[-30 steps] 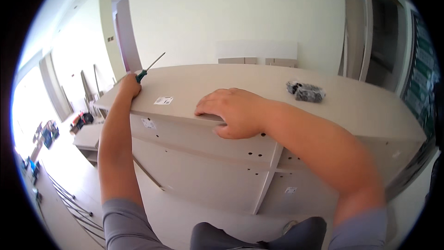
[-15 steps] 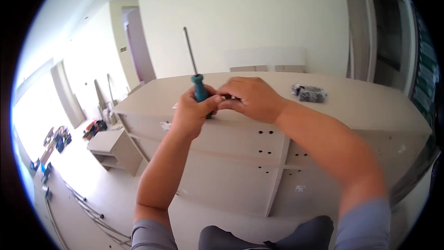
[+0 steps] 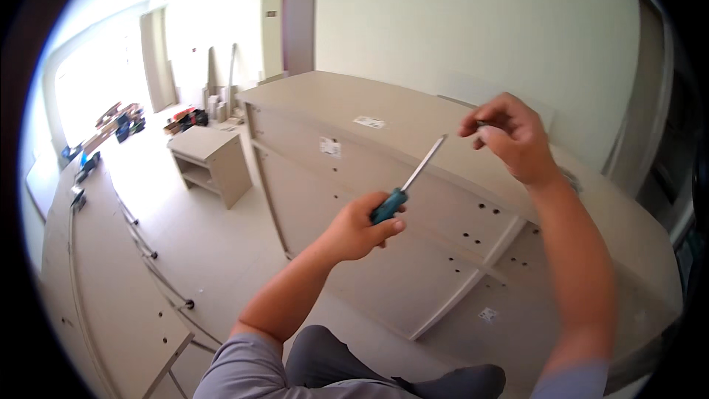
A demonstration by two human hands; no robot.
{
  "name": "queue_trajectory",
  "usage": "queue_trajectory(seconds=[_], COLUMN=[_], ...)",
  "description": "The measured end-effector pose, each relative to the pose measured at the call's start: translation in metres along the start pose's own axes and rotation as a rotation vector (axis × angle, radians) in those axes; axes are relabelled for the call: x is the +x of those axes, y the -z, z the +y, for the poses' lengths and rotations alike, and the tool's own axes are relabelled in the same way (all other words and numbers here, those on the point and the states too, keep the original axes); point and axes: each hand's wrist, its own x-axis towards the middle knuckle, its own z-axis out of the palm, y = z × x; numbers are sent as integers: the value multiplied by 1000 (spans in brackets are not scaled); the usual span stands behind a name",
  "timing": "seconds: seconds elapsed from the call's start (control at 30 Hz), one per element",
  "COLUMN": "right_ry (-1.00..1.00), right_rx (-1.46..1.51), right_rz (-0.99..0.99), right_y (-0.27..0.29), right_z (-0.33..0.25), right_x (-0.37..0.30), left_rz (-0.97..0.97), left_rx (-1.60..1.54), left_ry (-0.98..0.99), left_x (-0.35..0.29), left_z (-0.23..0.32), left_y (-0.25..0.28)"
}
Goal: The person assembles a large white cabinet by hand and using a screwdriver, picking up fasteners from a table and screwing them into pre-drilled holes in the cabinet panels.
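My left hand (image 3: 362, 225) is wrapped round the teal handle of a screwdriver (image 3: 423, 168), its long metal shaft tilted up to the right. Higher and to the right, my right hand (image 3: 513, 137) pinches a small dark piece at its fingertips, too small to make out. Both hands are raised over the large beige cabinet (image 3: 384, 199), which shows open compartments and drilled holes toward me. The screwdriver tip is apart from my right hand.
A small two-shelf beige unit (image 3: 214, 166) stands on the floor to the left. Long panels (image 3: 96, 303) lie at lower left, with dark bars beside them. Tools and boxes (image 3: 122, 122) are heaped farther back. A label (image 3: 369, 123) lies on the cabinet top.
My view has turned left. My hands have come apart: the left one lowered with the screwdriver, now tilted right, while the right one has moved up and right.
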Motion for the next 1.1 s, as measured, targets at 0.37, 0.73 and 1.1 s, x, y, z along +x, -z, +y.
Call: queue_trajectory(seconds=[0.37, 0.73, 1.1], right_ry=[-307, -329, -369], right_rx=[-25, -73, -170], right_rz=[-235, -268, -255], right_y=[-7, -8, -11], right_z=[-6, -4, -6], right_x=[3, -1, -1], left_rz=[-21, 25, 27], left_rx=[-10, 132, 197], left_ry=[-22, 6, 56], left_x=[-1, -3, -9], left_z=[-18, -12, -5], left_y=[-1, -5, -1])
